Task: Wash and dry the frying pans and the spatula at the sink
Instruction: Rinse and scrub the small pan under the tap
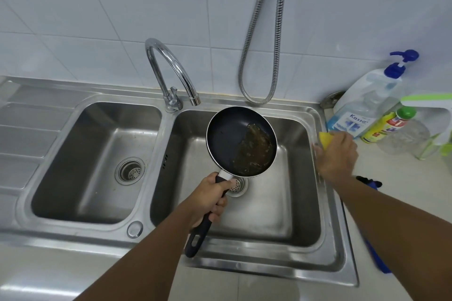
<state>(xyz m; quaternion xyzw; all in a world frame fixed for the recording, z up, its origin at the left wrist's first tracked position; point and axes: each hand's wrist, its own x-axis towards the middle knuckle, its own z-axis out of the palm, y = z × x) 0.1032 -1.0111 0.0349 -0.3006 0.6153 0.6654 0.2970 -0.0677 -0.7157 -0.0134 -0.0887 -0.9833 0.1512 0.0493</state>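
My left hand (208, 199) grips the dark handle of a small black frying pan (227, 134) and holds it over the right basin of the steel sink (315, 205). Brownish greasy residue covers the pan's right half. My right hand (336, 154) is at the sink's right rim, its fingers curled round a yellow sponge (326, 139). A blue object (374, 247), partly hidden under my right forearm, lies on the counter to the right; I cannot tell whether it is the spatula.
A curved chrome tap (171, 73) stands between the two basins, its spout above the pan's far edge. A metal shower hose (259, 56) hangs on the tiled wall. Soap pump bottle (367, 102), yellow dish-liquid bottle (386, 127) and other containers crowd the right counter. A drainboard lies at left.
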